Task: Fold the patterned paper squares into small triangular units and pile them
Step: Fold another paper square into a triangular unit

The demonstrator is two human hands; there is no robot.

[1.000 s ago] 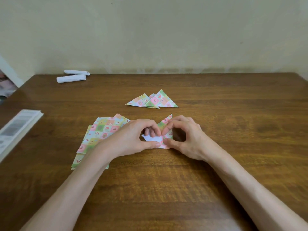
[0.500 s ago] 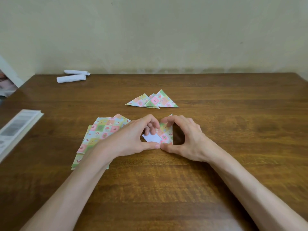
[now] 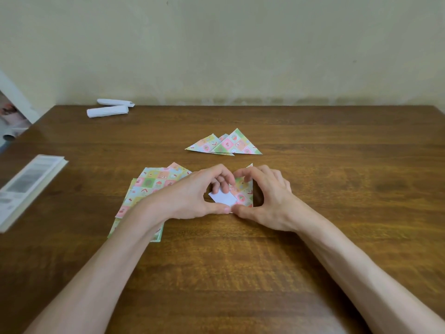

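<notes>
both hands, left hand (image 3: 192, 194) and right hand (image 3: 269, 198), pinch a half-folded paper square (image 3: 240, 194); a few finished triangles (image 3: 226, 144) lie farther off, unfolded squares (image 3: 149, 189) wait at left.

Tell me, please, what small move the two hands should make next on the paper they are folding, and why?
Probably press the patterned flap flat and crease its edge. The left hand and right hand both pinch the half-folded paper, whose white underside shows beside the flap, so the fold looks unfinished, not ready for the pile of triangles.
</notes>
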